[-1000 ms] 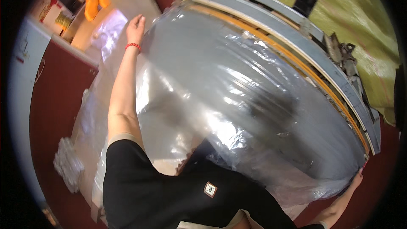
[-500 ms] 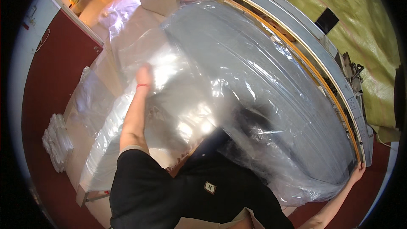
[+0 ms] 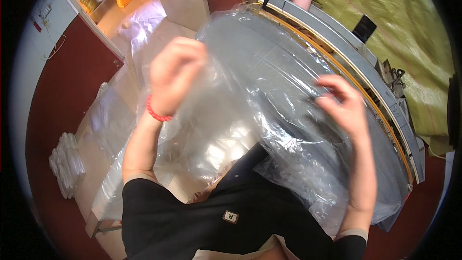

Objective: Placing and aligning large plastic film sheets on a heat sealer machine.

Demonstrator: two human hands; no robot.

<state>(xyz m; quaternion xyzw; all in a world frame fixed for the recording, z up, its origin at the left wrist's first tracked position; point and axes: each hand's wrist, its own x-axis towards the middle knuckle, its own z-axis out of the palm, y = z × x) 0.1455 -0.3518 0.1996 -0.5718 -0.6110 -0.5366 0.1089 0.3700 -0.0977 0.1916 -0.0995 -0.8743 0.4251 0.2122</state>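
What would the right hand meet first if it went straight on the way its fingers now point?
Probably the clear plastic film, which spreads ahead of the right hand, though depth is hard to judge here.

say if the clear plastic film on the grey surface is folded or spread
Spread, though wrinkled: the clear plastic film covers much of the grey surface, glare marking creases.

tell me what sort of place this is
Probably a small workshop: clear plastic sheeting is spread out, a long grey frame runs along it, and folded plastic sits at left.
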